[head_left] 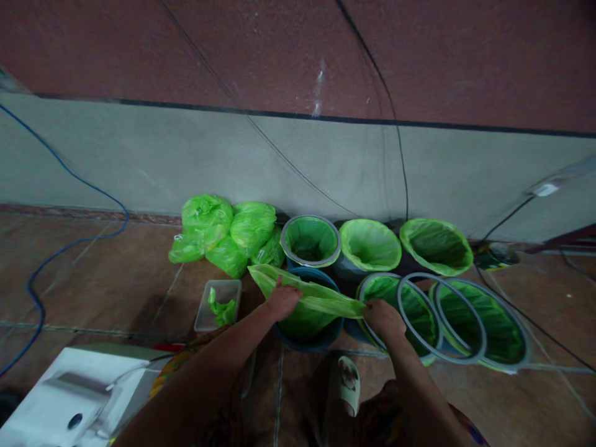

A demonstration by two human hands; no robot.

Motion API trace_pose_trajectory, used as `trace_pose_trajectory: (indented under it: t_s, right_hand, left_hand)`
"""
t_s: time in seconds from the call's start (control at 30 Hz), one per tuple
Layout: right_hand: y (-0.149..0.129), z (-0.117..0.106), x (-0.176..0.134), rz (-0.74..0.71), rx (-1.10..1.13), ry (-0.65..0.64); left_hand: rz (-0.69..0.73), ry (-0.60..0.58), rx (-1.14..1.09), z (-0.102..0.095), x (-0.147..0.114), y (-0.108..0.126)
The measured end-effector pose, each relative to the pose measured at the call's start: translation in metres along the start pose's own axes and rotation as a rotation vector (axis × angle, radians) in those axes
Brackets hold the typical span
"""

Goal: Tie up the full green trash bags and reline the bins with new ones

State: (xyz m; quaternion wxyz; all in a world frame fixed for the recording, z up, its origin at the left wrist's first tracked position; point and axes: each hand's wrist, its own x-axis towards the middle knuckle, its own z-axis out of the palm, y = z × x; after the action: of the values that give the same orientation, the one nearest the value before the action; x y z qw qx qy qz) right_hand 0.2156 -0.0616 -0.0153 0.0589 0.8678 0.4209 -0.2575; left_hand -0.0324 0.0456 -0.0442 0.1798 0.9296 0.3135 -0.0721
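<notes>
Holding a green bag [321, 304] stretched across the centre of the frame, both hands are at work over a blue bin [310, 346]! The left hand [285, 300] has the folded band near the bag's left end, thumb uppermost, while the right hand [384, 320] pinches the far end tightly. The bag's lower part hangs inside the bin's mouth, with one corner poking out to the upper left.

Just behind, a grey-rimmed bin [338, 243] sits lined in green, two more lined bins in the row to its right. Lower right, two further lined bins stand side by side, and a loose grey ring [483, 338] lies across their tops. Over on the left, filled green bags [216, 226] pile up against the wall [153, 155]; below them, a clear plastic box [202, 313] holds green scraps [223, 310]. A white machine [51, 385] fills the lower left corner.
</notes>
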Motion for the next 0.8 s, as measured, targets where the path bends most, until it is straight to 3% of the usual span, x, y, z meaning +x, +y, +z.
trace_pose_trajectory:
  t_s: [0.3, 0.4, 0.57, 0.7, 0.8]
  right_hand:
    - [-0.02, -0.005, -0.006, 0.021, -0.083, 0.074]
    - [-0.026, -0.001, -0.009, 0.007, -0.137, 0.165]
    - [-0.044, 0.012, -0.011, -0.249, -0.106, 0.304]
    - [-0.078, 0.022, 0.006, -0.483, -0.013, 0.209]
    - [-0.107, 0.034, 0.032, -0.533, -0.007, 0.091]
  left_hand:
    - [0.011, -0.083, -0.096, 0.001, -0.006, 0.007]
    - [0.01, -0.117, -0.096, 0.0, -0.01, 0.008]
    - [0.024, -0.184, -0.033, -0.005, -0.016, 0.015]
    - [0.043, -0.19, -0.04, -0.004, -0.018, 0.022]
    - [0.062, -0.188, -0.048, 0.001, -0.019, 0.024]
